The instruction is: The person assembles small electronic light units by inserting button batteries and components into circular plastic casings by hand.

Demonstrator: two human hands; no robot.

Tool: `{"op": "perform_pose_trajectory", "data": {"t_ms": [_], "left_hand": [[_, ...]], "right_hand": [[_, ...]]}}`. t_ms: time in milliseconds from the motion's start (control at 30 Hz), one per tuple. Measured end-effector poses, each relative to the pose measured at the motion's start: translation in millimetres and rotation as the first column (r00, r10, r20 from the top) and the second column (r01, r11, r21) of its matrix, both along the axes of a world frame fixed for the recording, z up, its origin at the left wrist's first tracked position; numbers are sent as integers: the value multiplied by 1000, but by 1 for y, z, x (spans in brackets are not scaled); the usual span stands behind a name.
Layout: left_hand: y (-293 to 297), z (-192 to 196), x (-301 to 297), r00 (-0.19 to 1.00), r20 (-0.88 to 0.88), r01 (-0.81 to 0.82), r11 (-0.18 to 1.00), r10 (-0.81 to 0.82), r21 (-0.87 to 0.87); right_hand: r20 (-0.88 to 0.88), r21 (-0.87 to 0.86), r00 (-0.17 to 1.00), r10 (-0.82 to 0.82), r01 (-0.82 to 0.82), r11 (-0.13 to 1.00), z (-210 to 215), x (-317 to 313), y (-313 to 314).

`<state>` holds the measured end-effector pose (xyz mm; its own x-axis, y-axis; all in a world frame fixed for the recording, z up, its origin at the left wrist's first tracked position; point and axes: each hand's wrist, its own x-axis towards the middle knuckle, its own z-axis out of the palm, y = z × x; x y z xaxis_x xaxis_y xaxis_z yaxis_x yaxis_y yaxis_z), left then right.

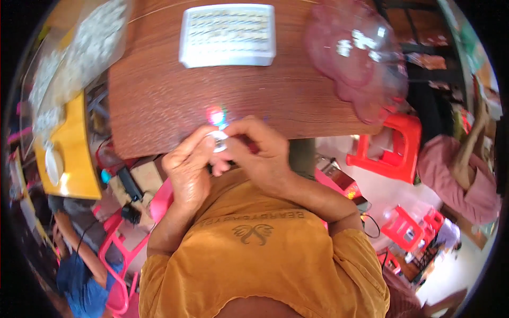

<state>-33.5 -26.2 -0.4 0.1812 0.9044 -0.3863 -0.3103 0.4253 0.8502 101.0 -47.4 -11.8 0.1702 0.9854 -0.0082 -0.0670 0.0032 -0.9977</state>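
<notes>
Near the front edge of the table, my left hand [188,164] and my right hand [260,151] meet with their fingertips pinched together. Between them is a small white round piece [216,137] with a darker middle. Just beyond it glows a tiny light [216,115] in red, green and blue; its exact attachment to the piece is blurred. Both hands are closed on the piece, and my right thumb and forefinger cover part of it.
A white tray [228,62] with rows of small parts stands at the far middle of the brown table [159,95]. To its right sits a pink translucent scalloped dish [344,79] holding white pieces [363,40]. Bagged white parts [101,40], a red stool [392,153] and co-workers flank the table.
</notes>
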Motion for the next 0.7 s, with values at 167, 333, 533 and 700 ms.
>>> {"op": "perform_pose_trajectory", "data": {"t_ms": [167,333,533,700], "left_hand": [[-3,1,-5,997,-51,-59,998,61,38],[1,4,6,1000,-30,10,999,-8,45],[4,1,5,997,-69,22,998,-19,51],[3,8,13,999,-43,29,998,-27,62]], "right_hand": [[156,98,987,34,-50,994,5,0,1],[280,161,960,15,-63,985,21,31,-4],[776,264,557,-296,140,954,90,143,17],[850,205,470,-240,126,971,53,218,63]]}}
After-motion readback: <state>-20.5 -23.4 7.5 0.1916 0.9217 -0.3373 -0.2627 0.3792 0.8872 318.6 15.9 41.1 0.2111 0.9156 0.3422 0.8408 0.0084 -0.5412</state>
